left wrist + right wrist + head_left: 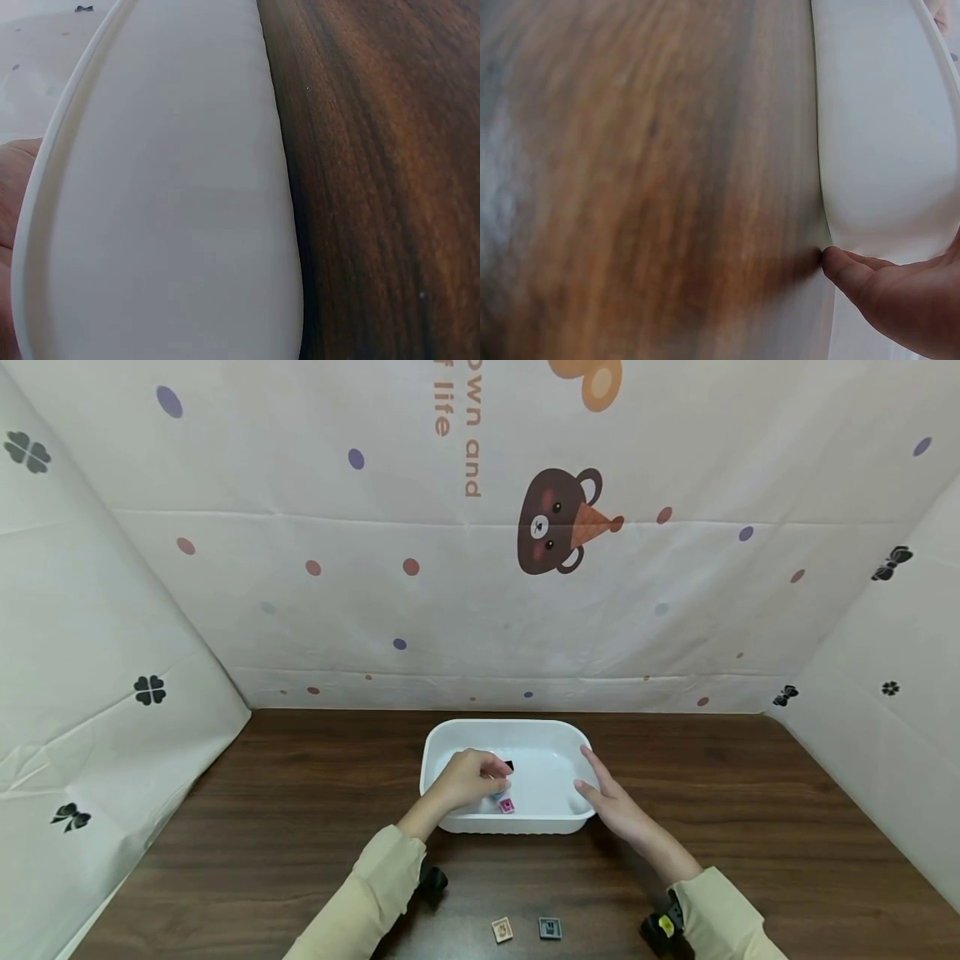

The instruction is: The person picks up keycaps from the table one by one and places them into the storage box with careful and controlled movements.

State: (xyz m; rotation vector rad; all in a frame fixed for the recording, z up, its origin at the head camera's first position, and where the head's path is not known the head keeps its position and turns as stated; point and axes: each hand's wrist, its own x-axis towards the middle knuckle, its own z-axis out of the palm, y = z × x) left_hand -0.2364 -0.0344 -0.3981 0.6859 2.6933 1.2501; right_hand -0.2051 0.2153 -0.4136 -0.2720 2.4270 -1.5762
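A white plastic basin (pixel 517 823) stands on the wooden table. My left hand (pixel 468 778) reaches over its near left side, thumb and fingers curled together at a small light-blue piece (pixel 496 795), which they partly hide. Close by on the basin floor lie a small pink square piece (pixel 507 806) and a black piece (pixel 510 765). At the basin's right end, my right hand (pixel 621 808) touches the rim with thumb and fingers spread and fairly straight. In the right wrist view, a fingertip (pixel 832 259) rests by the basin's outer corner, low down.
Near the table's front edge lie a beige square tile (pixel 502 930) and a dark grey square tile (pixel 550 928), side by side. White printed cloth (pixel 450 610) rises behind the table and along both sides. The basin's tall outer wall (pixel 172 187) fills much of the left wrist view.
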